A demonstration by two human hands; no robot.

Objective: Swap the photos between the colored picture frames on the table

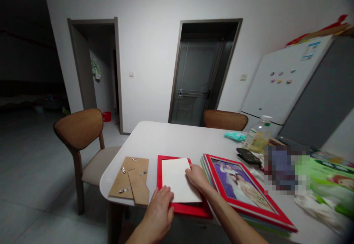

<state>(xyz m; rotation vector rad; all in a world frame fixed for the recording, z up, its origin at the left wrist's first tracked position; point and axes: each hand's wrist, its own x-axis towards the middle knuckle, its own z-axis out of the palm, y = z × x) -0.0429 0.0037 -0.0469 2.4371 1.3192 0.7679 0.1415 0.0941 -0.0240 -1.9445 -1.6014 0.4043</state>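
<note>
A white sheet (178, 181) lies over a red frame (193, 210) near the table's front edge, slightly askew within it. My right hand (197, 177) pinches the sheet's right edge. My left hand (162, 209) rests at the lower left corner of the frame and sheet, its fingers together; whether it grips them is hard to tell. Left of the frame lies a brown backing board (121, 181) with metal clips and a stand flap (139, 185). To the right, a red-framed photo (243, 188) tops a stack of frames.
The white table (166, 137) has rounded corners. Right of the stack are a dark wallet-like item (249, 157), a bottle (258, 135), a teal packet (235, 136) and green bags (326, 181). Wooden chairs stand at the left (80, 129) and far side (226, 119).
</note>
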